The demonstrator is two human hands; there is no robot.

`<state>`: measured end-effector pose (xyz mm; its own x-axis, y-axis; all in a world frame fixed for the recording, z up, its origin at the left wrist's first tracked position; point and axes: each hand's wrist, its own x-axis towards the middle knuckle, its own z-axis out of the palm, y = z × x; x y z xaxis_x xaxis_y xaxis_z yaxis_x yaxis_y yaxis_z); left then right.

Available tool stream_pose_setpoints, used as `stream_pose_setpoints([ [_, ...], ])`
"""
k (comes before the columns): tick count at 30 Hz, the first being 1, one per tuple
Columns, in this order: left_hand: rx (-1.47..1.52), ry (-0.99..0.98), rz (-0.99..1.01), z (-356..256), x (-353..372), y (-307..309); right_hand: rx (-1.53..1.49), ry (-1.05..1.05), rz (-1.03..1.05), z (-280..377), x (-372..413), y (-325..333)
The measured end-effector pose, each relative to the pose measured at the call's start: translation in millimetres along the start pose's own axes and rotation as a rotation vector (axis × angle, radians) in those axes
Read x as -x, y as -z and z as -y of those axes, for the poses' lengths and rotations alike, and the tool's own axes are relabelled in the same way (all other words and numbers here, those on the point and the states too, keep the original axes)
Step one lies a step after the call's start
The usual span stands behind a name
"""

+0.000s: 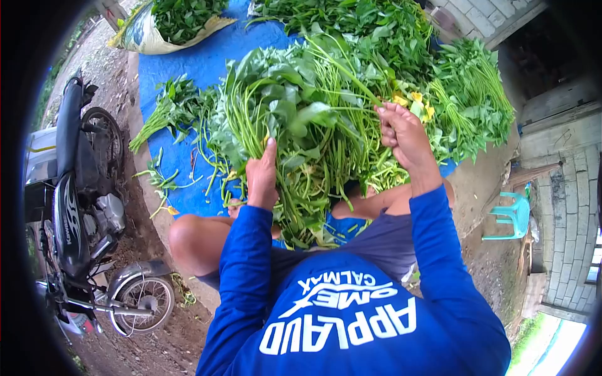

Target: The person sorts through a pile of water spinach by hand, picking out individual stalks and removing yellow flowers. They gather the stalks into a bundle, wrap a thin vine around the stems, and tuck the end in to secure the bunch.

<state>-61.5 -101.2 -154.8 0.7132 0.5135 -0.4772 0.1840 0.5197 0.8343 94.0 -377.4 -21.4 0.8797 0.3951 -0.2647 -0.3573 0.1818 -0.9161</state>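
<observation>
My left hand (261, 175) is closed round the stems of a leafy green bunch (251, 113), its thumb pointing up along them. To the right, my right hand (403, 135) pinches the end of a single green stem (351, 75), which slants up and left over the heap. Between and below my hands lies a pile of loose stems and leaves (326, 150), close to my crossed legs. A few yellow flowers (417, 103) show just beyond my right hand.
A blue tarp (194, 62) lies under the greens. Tied bunches (473, 94) are at the right, a small bunch (169, 109) at the left, a filled sack (150, 31) at the top left. A motorcycle (81, 207) stands left, a green plastic chair (511, 215) right.
</observation>
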Motion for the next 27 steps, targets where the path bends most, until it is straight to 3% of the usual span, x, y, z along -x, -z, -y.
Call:
stream_pose_setpoints([
  [1,-0.003,0.034,0.010,0,4,-2,-0.027,0.001,0.003,1,-1,-3],
  [3,-0.073,-0.171,-0.107,3,5,-12,-0.020,0.046,-0.050,-2,9,-6],
  [8,-0.194,-0.080,-0.090,-4,13,-8,0.177,0.260,-0.156,-15,25,-15],
  [11,-0.229,-0.142,-0.099,-9,19,-13,0.396,0.370,-0.274,-18,37,-36],
  [15,-0.284,-0.270,-0.133,-2,18,-18,0.388,0.384,-0.223,-50,40,-54],
  [17,-0.355,-0.121,-0.095,-12,28,-19,0.405,0.215,-0.160,-70,45,-70],
  [21,-0.149,-0.004,-0.024,-1,29,-22,0.247,-0.151,0.147,-145,45,-76],
  [24,-0.160,-0.009,-0.034,2,35,-24,0.205,-0.204,0.120,-161,48,-77],
  [25,-0.193,-0.037,-0.041,-1,41,-27,0.337,-0.138,0.202,-170,46,-77],
  [26,-0.324,-0.013,0.082,2,41,-22,0.468,-0.069,0.278,-181,41,-76],
  [27,-0.245,0.011,0.073,9,38,-18,0.599,0.001,0.346,-187,36,-73],
])
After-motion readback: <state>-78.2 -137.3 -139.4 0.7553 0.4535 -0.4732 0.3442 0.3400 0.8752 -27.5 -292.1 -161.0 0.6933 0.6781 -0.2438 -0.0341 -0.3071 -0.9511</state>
